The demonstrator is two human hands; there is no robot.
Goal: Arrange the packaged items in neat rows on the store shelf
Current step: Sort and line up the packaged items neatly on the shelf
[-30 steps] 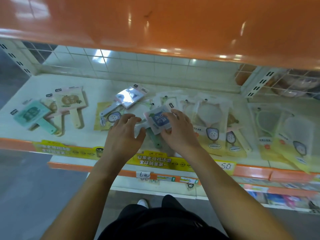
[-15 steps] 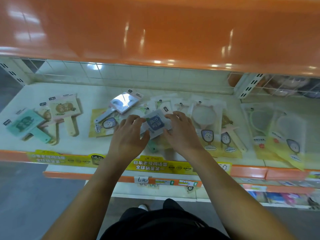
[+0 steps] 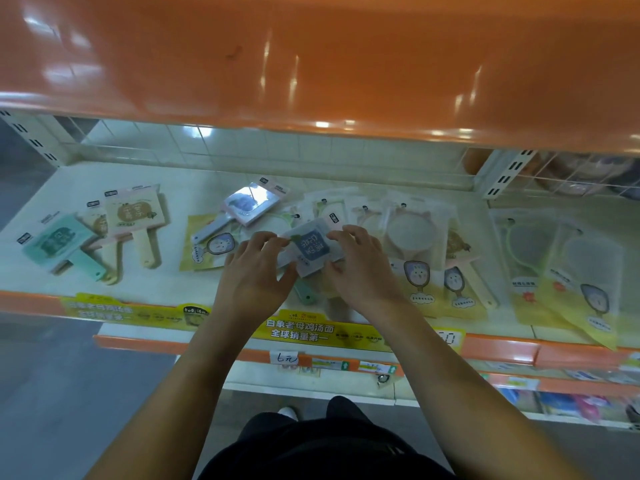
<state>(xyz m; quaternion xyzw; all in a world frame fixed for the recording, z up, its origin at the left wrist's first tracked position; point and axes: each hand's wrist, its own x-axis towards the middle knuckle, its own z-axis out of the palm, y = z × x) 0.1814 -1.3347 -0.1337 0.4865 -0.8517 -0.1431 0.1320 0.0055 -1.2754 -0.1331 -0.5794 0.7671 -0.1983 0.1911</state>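
Both hands meet at the shelf's (image 3: pixel 145 282) front edge, the left hand (image 3: pixel 251 271) and right hand (image 3: pixel 363 268) pinching one packaged mirror (image 3: pixel 313 249) by opposite sides, probably to square it before laying it down. Behind it, a mirror (image 3: pixel 249 206) lies askew over other loose packets (image 3: pixel 408 233).

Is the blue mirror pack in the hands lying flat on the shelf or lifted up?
Lifted and tilted. The left hand and right hand pinch the blue mirror pack by its edges above other packs.
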